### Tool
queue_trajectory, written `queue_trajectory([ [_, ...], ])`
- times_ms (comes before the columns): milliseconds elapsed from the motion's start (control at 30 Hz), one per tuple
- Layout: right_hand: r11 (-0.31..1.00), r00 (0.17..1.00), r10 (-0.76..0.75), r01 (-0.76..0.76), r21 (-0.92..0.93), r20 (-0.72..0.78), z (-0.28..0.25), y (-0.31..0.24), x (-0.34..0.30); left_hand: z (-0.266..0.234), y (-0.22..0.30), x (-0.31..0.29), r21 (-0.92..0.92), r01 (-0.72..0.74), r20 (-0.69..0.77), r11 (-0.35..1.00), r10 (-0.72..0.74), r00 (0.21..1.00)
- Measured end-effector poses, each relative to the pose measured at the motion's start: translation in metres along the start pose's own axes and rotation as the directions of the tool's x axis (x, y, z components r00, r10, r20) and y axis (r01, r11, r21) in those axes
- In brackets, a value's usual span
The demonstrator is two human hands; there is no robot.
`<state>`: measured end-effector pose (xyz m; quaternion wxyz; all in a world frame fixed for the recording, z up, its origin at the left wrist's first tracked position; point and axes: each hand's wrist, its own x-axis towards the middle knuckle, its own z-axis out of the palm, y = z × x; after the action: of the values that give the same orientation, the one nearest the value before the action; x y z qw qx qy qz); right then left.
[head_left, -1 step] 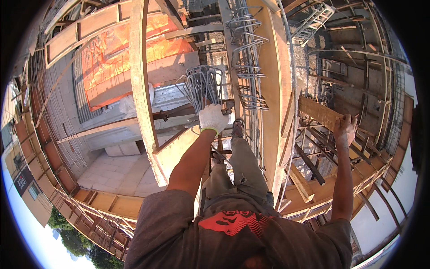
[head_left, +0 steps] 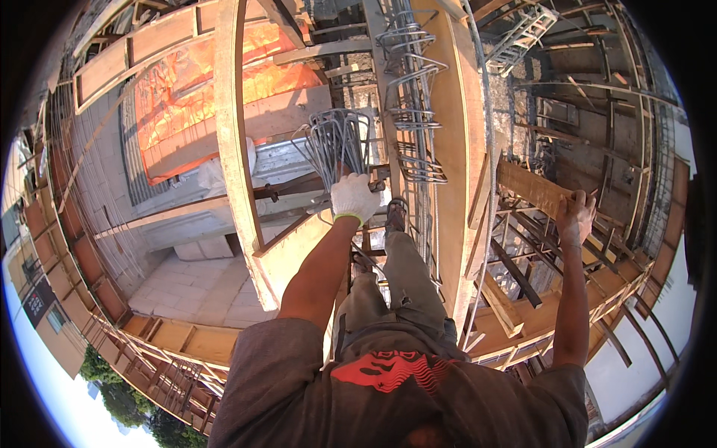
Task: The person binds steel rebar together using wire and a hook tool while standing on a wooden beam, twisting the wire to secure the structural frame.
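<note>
My left hand [head_left: 354, 197], in a white knitted glove, is closed around the near end of a bundle of bent steel stirrups [head_left: 334, 142]. The loops fan out ahead of the glove, above a gap in the framework. Out to the right, my bare right hand [head_left: 575, 216] has its fingers wrapped over the end of a wooden board [head_left: 532, 188]. Between the two hands runs a long rebar cage [head_left: 420, 112], with more stirrups gathered along its bars. Wooden formwork [head_left: 457, 127] flanks the cage on its right. My sandalled foot [head_left: 396, 215] stands beside the cage.
An upright-looking timber [head_left: 237, 134] crosses the view left of the stirrups. Orange sheeting [head_left: 187, 104] lies beyond it at a lower level. Gaps between beams drop to props and dark timbers [head_left: 515, 272] at right. A metal ladder [head_left: 523, 37] leans at the far right.
</note>
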<state>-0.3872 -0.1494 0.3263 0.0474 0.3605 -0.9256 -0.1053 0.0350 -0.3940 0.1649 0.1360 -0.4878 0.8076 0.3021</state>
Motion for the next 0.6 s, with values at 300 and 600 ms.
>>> queue_trajectory([
  [300, 0.996, 0.995, -0.084, 0.086, 0.034, -0.063, -0.005, -0.009, -0.001, 0.008, -0.008, -0.003, 0.0, 0.014, -0.062, 1.0, -0.014, 0.998],
  [600, 0.965, 0.869, -0.258, 0.254, -0.067, -0.422, -0.009, -0.052, -0.042, 0.006, -0.003, -0.002, 0.019, 0.047, -0.02, 0.999, -0.047, 0.999],
])
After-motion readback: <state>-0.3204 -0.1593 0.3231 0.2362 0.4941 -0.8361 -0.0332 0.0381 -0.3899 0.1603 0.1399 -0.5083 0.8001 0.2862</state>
